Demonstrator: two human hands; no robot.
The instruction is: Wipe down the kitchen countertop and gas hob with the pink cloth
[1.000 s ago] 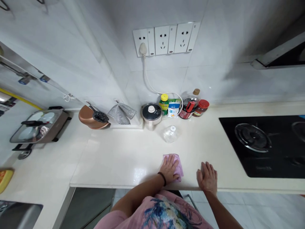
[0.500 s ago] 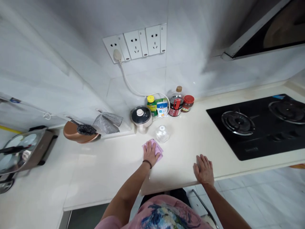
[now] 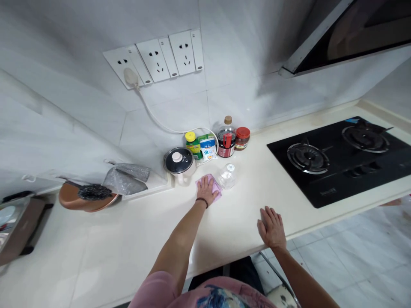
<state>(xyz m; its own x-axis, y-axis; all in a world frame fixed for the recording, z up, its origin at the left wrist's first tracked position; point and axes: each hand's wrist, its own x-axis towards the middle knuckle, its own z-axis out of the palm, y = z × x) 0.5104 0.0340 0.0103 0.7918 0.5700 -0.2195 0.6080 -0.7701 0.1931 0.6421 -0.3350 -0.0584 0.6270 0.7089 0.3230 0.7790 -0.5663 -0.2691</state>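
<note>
My left hand (image 3: pixel 205 189) lies flat, fingers spread, on a pink cloth (image 3: pixel 215 186) far out on the cream countertop (image 3: pixel 135 231). The cloth sits right beside a clear upturned glass (image 3: pixel 227 176) and in front of a small steel pot with a black lid (image 3: pixel 178 161). My right hand (image 3: pixel 271 226) rests palm down with its fingers apart on the counter near the front edge, holding nothing.
Behind the cloth stand a yellow-capped bottle (image 3: pixel 192 143), a packet (image 3: pixel 208 149), a dark sauce bottle (image 3: pixel 226 139) and a red-lidded jar (image 3: pixel 242 137). A black gas hob (image 3: pixel 340 160) is to the right. At left are a copper pan with a brush (image 3: pixel 86 196) and a grey cloth (image 3: pixel 126 179).
My left hand has pushed the pink cloth away from the counter's front edge toward the pot and the glass. My right hand has stayed put. The view has swung to the right.
</note>
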